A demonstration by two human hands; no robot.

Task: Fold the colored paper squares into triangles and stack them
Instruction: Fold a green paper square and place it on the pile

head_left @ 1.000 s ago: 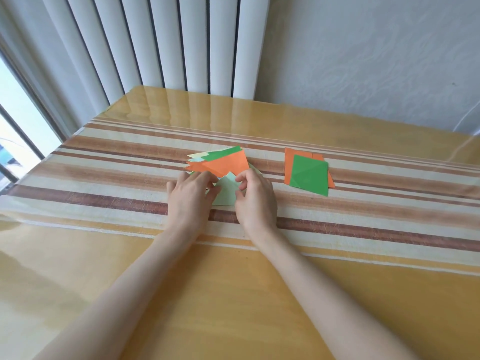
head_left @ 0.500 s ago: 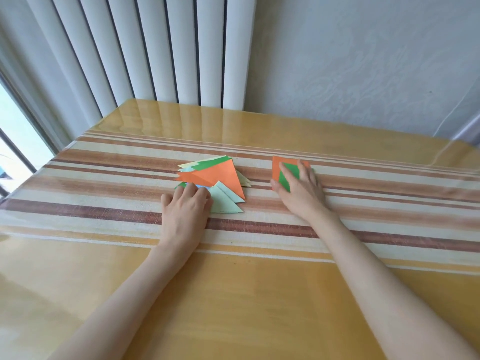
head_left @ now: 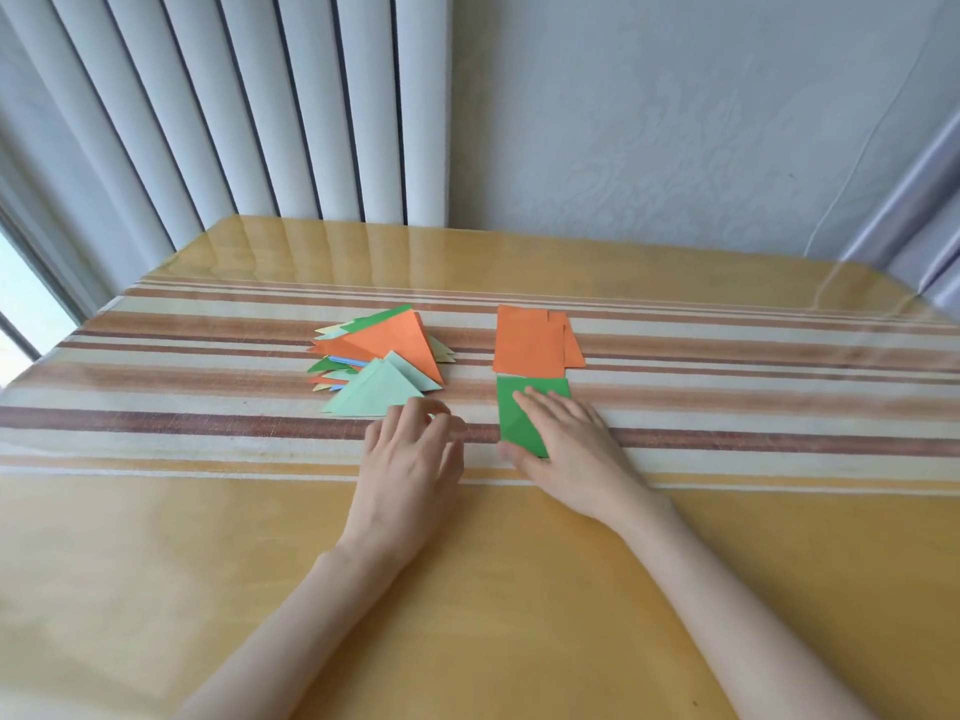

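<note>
Before you, the table point(head_left: 467, 589): smooth, glossy yellow top with reflections. Across the table, a striped cloth point(head_left: 727, 407), visibly woven. On the table, matt paper: green square point(head_left: 514, 423), orange squares point(head_left: 527, 340), folded triangles point(head_left: 389, 345).

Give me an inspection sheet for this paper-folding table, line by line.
Surface: glossy yellow table with a striped runner across it.
Job's things: pile of folded triangles, with a pale green triangle at its front; stack of orange squares; green square just nearer than them.
Clutter: nothing seen.
Hands: right hand lies flat on the green square; left hand has fingers curled by the pale green triangle's corner, contact unclear.
Cables: thin line down the wall, perhaps a cord.
Surroundings: vertical blinds, pale wall, window at left.
</note>
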